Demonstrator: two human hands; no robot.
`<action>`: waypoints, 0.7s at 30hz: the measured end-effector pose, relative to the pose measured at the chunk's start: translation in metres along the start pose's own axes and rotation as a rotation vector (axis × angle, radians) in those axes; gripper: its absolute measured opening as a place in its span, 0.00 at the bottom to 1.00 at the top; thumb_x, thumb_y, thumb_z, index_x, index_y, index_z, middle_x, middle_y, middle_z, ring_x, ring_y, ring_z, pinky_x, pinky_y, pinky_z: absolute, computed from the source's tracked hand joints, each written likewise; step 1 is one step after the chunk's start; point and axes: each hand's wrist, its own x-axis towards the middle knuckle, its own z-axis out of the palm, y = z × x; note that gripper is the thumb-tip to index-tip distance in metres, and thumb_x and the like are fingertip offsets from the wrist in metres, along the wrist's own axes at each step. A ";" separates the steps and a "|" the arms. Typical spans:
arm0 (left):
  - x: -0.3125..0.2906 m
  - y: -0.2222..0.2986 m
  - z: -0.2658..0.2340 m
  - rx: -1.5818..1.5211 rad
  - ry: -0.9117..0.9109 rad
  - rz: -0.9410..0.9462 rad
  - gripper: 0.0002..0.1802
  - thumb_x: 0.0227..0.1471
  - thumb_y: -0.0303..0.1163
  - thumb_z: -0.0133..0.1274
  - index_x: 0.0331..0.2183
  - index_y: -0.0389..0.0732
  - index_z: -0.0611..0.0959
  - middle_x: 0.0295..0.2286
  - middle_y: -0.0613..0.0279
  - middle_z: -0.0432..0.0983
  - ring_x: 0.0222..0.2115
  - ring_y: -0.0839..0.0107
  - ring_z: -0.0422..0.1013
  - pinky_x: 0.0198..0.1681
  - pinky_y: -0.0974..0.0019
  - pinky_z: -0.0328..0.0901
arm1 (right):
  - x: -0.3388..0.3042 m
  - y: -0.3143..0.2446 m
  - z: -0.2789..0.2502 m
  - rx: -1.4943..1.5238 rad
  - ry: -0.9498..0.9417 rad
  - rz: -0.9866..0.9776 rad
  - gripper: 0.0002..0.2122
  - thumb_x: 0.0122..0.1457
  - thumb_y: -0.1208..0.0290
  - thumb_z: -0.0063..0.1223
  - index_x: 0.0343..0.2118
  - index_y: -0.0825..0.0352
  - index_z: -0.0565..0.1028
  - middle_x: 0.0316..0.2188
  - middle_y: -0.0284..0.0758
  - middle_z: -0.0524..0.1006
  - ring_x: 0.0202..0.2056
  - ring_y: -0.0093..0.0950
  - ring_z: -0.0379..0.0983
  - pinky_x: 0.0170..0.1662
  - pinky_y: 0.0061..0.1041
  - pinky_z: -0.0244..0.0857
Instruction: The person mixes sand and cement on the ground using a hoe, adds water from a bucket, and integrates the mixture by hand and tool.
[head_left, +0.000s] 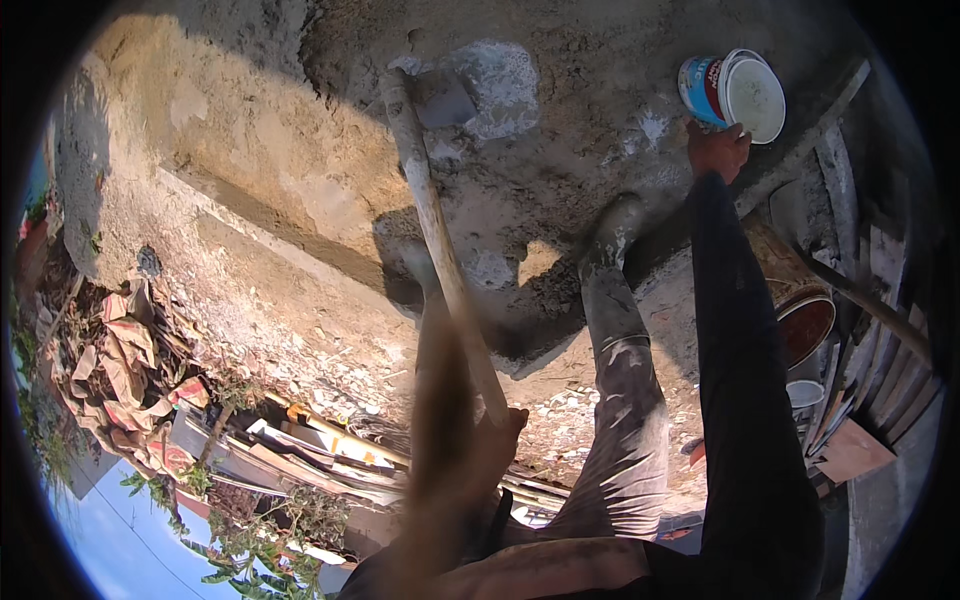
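Observation:
My left hand [492, 440] is closed around the lower part of a long wooden handle, partly hidden by a blurred brown shape close to the camera. The handle belongs to a hoe [440, 245], whose grey metal blade [444, 97] rests at the far end beside a whitish patch on wet, mortar-like ground. Stretched out to the far right, my right hand [718, 152] grips the near edge of a plastic bucket [704, 90] with a white rim and a blue and red label. The bucket is tilted, its round white face toward me.
My mud-smeared legs [622, 400] stand at the wet ground's near edge. Wooden poles [810, 135], a reddish-brown round container [803, 330] and stacked boards [890, 350] lie on the right. Torn paper sacks [125, 365] and planks [300, 460] lie at left, beyond a straight ledge [280, 245].

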 end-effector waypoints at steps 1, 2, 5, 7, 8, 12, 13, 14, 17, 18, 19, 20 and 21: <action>-0.003 -0.003 0.000 -0.007 -0.015 -0.013 0.18 0.54 0.36 0.64 0.21 0.42 0.74 0.17 0.68 0.71 0.14 0.80 0.66 0.18 0.68 0.62 | -0.035 -0.034 -0.007 0.209 -0.136 -0.084 0.41 0.54 0.42 0.59 0.60 0.74 0.66 0.62 0.54 0.63 0.62 0.48 0.63 0.60 0.44 0.62; -0.003 -0.005 0.002 -0.008 -0.031 -0.019 0.18 0.54 0.36 0.65 0.20 0.42 0.74 0.17 0.68 0.71 0.14 0.80 0.66 0.18 0.68 0.63 | -0.080 -0.065 -0.019 0.413 -0.271 -0.167 0.46 0.54 0.39 0.59 0.63 0.77 0.61 0.65 0.54 0.59 0.64 0.48 0.59 0.62 0.44 0.61; 0.000 -0.014 -0.013 -0.051 -0.035 0.020 0.18 0.54 0.36 0.65 0.20 0.42 0.74 0.13 0.69 0.67 0.11 0.79 0.64 0.16 0.69 0.61 | -0.234 -0.171 -0.112 0.899 -1.357 -0.207 0.50 0.53 0.35 0.59 0.66 0.73 0.58 0.59 0.49 0.70 0.56 0.39 0.71 0.57 0.32 0.66; -0.003 -0.017 -0.021 -0.003 -0.037 0.027 0.20 0.53 0.39 0.65 0.22 0.40 0.73 0.13 0.66 0.68 0.12 0.77 0.66 0.16 0.66 0.61 | -0.299 -0.206 -0.155 0.994 -1.545 0.012 0.32 0.59 0.50 0.62 0.56 0.69 0.64 0.38 0.40 0.78 0.35 0.30 0.78 0.38 0.30 0.74; -0.004 -0.019 -0.029 0.019 -0.030 0.035 0.21 0.53 0.40 0.65 0.22 0.39 0.73 0.13 0.65 0.68 0.13 0.76 0.67 0.17 0.65 0.62 | -0.312 -0.220 -0.178 1.078 -1.728 0.296 0.25 0.60 0.55 0.61 0.50 0.67 0.65 0.29 0.35 0.78 0.25 0.27 0.77 0.30 0.29 0.74; -0.047 -0.052 -0.063 -0.051 -0.183 -0.168 0.20 0.54 0.42 0.65 0.24 0.38 0.75 0.14 0.64 0.70 0.12 0.75 0.66 0.17 0.65 0.61 | -0.370 -0.191 -0.204 1.029 -1.566 0.334 0.13 0.61 0.68 0.56 0.40 0.67 0.64 0.19 0.30 0.69 0.15 0.22 0.68 0.17 0.27 0.67; -0.057 -0.054 -0.067 0.003 -0.195 -0.184 0.20 0.53 0.43 0.64 0.26 0.37 0.76 0.15 0.62 0.71 0.13 0.74 0.67 0.19 0.63 0.63 | -0.381 -0.176 -0.208 0.997 -1.548 0.376 0.11 0.60 0.70 0.55 0.39 0.67 0.65 0.19 0.30 0.69 0.14 0.22 0.68 0.17 0.27 0.66; -0.068 -0.055 -0.070 0.060 -0.208 -0.199 0.20 0.53 0.44 0.64 0.27 0.36 0.77 0.16 0.60 0.72 0.15 0.72 0.68 0.21 0.62 0.65 | -0.388 -0.160 -0.211 0.966 -1.528 0.419 0.10 0.60 0.71 0.54 0.38 0.67 0.65 0.19 0.30 0.69 0.14 0.22 0.68 0.17 0.28 0.66; -0.079 -0.101 -0.074 0.285 -0.176 0.030 0.22 0.53 0.46 0.62 0.37 0.34 0.80 0.27 0.47 0.80 0.29 0.55 0.77 0.35 0.53 0.70 | -0.389 -0.137 -0.244 0.989 -1.507 0.561 0.08 0.58 0.72 0.54 0.36 0.66 0.66 0.19 0.31 0.69 0.13 0.23 0.67 0.16 0.28 0.65; -0.079 -0.107 -0.071 0.330 -0.125 0.157 0.23 0.53 0.46 0.62 0.39 0.34 0.80 0.30 0.43 0.81 0.34 0.50 0.79 0.39 0.51 0.70 | -0.380 -0.140 -0.244 1.043 -1.443 0.538 0.08 0.58 0.72 0.54 0.35 0.66 0.66 0.19 0.31 0.69 0.13 0.23 0.66 0.17 0.27 0.65; -0.071 -0.102 -0.069 0.326 -0.103 0.217 0.24 0.53 0.46 0.63 0.40 0.34 0.81 0.29 0.45 0.81 0.32 0.53 0.79 0.37 0.54 0.70 | -0.365 -0.149 -0.254 1.076 -1.381 0.536 0.07 0.58 0.72 0.53 0.35 0.66 0.67 0.18 0.31 0.69 0.13 0.23 0.66 0.17 0.27 0.65; -0.050 -0.077 -0.071 0.326 -0.073 0.287 0.24 0.52 0.45 0.63 0.40 0.33 0.81 0.27 0.47 0.81 0.30 0.56 0.79 0.34 0.56 0.70 | -0.348 -0.164 -0.259 1.122 -1.317 0.529 0.07 0.58 0.73 0.53 0.35 0.67 0.67 0.18 0.31 0.69 0.14 0.23 0.66 0.17 0.27 0.64; -0.033 -0.051 -0.078 0.292 -0.111 0.244 0.24 0.52 0.46 0.63 0.40 0.34 0.81 0.29 0.45 0.81 0.33 0.52 0.79 0.36 0.55 0.70 | -0.331 -0.181 -0.253 1.143 -1.275 0.486 0.06 0.59 0.73 0.54 0.35 0.67 0.69 0.18 0.31 0.68 0.14 0.23 0.65 0.17 0.28 0.64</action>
